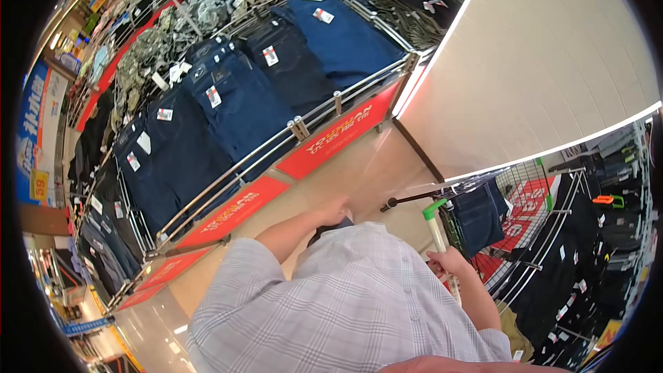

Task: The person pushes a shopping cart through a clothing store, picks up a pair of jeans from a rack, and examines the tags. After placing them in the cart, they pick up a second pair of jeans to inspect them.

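Observation:
My right hand [447, 262] is wrapped round the pale handle [438, 235] of a shopping cart, whose end cap is green. In front of my plaid shirt, my left hand [336, 213] is near a dark object [323, 229] at my waist. Its fingers are blurred and partly hidden, so its grip is unclear. Folded blue jeans [478, 215] hang at the wire cart basket [519, 186], just beyond my right hand.
A metal-railed display [298, 128] holds folded dark jeans and camouflage clothing, with red signs [338, 131] along its front. A large pale panel [539, 55] with lit edges stands at the upper right. Dark clothes [552, 276] fill a rack at the right.

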### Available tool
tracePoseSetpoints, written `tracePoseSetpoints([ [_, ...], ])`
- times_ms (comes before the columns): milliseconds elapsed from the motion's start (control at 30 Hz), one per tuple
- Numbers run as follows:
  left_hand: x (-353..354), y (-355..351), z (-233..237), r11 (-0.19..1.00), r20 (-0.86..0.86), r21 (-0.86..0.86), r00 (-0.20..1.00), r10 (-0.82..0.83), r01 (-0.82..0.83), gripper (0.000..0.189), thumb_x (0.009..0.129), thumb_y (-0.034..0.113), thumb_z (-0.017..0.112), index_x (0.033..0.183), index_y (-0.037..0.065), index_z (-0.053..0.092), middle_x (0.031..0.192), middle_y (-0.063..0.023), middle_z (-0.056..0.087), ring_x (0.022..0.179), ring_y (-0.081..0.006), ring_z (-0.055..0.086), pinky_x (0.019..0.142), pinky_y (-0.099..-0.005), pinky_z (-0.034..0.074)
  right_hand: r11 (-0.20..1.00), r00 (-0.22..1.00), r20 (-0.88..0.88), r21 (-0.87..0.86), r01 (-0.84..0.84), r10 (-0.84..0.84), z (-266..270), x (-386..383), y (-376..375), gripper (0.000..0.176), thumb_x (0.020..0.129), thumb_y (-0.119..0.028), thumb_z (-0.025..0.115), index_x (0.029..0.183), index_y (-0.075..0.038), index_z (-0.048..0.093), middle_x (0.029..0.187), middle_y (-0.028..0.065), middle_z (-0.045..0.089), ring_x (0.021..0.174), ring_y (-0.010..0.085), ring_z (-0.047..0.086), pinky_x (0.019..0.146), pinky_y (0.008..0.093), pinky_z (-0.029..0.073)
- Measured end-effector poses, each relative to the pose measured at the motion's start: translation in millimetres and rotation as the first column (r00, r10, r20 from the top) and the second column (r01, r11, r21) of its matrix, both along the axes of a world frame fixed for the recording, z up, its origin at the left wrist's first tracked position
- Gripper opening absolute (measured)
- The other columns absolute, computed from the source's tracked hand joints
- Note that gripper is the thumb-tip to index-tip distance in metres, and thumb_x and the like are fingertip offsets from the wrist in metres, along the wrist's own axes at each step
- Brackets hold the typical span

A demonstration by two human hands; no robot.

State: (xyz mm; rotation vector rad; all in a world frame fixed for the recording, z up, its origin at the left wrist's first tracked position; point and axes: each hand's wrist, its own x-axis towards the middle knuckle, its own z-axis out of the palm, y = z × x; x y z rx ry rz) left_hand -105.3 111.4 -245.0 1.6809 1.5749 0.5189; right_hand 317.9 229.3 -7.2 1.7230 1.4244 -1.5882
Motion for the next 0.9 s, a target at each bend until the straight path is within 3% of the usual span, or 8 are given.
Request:
tracePoseSetpoints([
  [67,-20.5,-11.4,125.2,0.902,-0.156,-0.4,0.982,0.109,-0.164,0.045,0.092,0.029,0.059,0.126,0.0,0.061,0.125,-0.0258,0.064,0.118,-0.0416,0.06,0.102,-0.0436,0.049,0.991,0.988,-0.082,-0.035,0.129,-0.132,-4.2,-12.1,0.8,0.039,0.09,-0.032,0.07,0.08,0.006,0.072,0.053,0.0058,0.055,0.044,0.0171,0.055,0.044,0.0331,0.044],
  [233,-54.2,-92.3,44.8,0.752,-0.281,-0.561,0.934,0.218,-0.345,0.051,0.089,0.036,0.06,0.123,-0.001,0.065,0.124,-0.0248,0.065,0.116,-0.0394,0.062,0.1,-0.0421,0.05,0.992,0.985,-0.135,0.05,0.118,-0.111,-10.9,-40.9,8.6,0.037,0.09,-0.032,0.069,0.081,0.005,0.072,0.05,0.0052,0.051,0.041,0.0167,0.053,0.042,0.0331,0.039],
  [367,-45.2,-135.8,24.8,0.672,-0.249,-0.622,0.916,0.315,-0.401,0.056,0.088,0.04,0.063,0.127,0.0,0.064,0.125,-0.0247,0.065,0.117,-0.0385,0.062,0.101,-0.0417,0.049,0.981,0.977,-0.146,0.088,0.17,-0.157,-3.6,-67.9,13.1,0.033,0.09,-0.027,0.066,0.077,0.003,0.07,0.049,0.0015,0.047,0.039,0.0141,0.047,0.042,0.032,0.037],
  [433,-36.5,-150.0,29.2,0.595,-0.228,-0.631,0.852,0.472,-0.498,0.054,0.087,0.038,0.064,0.125,0.001,0.065,0.12,-0.0232,0.068,0.115,-0.0376,0.064,0.1,-0.0413,0.05,0.98,0.969,-0.174,0.066,0.188,-0.174,-11.6,-73.6,17.7,0.033,0.09,-0.027,0.066,0.076,0.002,0.069,0.049,0.0014,0.047,0.04,0.0141,0.047,0.042,0.0321,0.038],
  [567,-24.3,-168.3,40.4,0.57,-0.196,-0.615,0.805,0.559,-0.545,0.05,0.087,0.036,0.065,0.123,0.001,0.065,0.113,-0.0213,0.071,0.109,-0.0354,0.067,0.095,-0.0407,0.052,0.972,0.952,-0.233,0.078,0.22,-0.197,-8.6,-91.4,23.8,0.031,0.089,-0.026,0.066,0.076,0.002,0.067,0.049,0.0025,0.048,0.04,0.0148,0.05,0.042,0.0324,0.039],
  [633,-17.8,-169.3,57.6,0.49,-0.223,-0.587,0.711,0.667,-0.645,0.045,0.088,0.033,0.065,0.12,0.002,0.067,0.106,-0.0196,0.073,0.101,-0.0332,0.069,0.09,-0.0399,0.055,0.973,0.953,-0.233,0.078,0.216,-0.193,-11.8,-98.1,30.2,0.032,0.089,-0.026,0.066,0.076,0.003,0.067,0.048,0.0038,0.049,0.039,0.0162,0.051,0.041,0.0328,0.04],
  [733,-8.0,-176.7,71.1,0.514,-0.251,-0.51,0.691,0.678,-0.69,0.044,0.088,0.032,0.065,0.121,0.003,0.067,0.104,-0.0187,0.073,0.098,-0.0318,0.07,0.087,-0.0396,0.056,0.967,0.943,-0.289,0.138,0.214,-0.167,-30.0,-103.8,33.1,0.036,0.089,-0.029,0.066,0.075,0.004,0.068,0.048,0.0081,0.054,0.039,0.0179,0.054,0.042,0.0315,0.042],
  [900,0.8,-185.8,93.8,0.436,-0.237,-0.48,0.59,0.772,-0.762,0.041,0.088,0.031,0.065,0.12,0.004,0.068,0.105,-0.0175,0.073,0.099,-0.0316,0.07,0.088,-0.0396,0.055,0.971,0.927,-0.339,0.115,0.211,-0.161,-37.3,-117.9,33.9,0.035,0.091,-0.029,0.066,0.075,0.003,0.063,0.046,0.0069,0.051,0.037,0.017,0.05,0.04,0.0316,0.038],
])
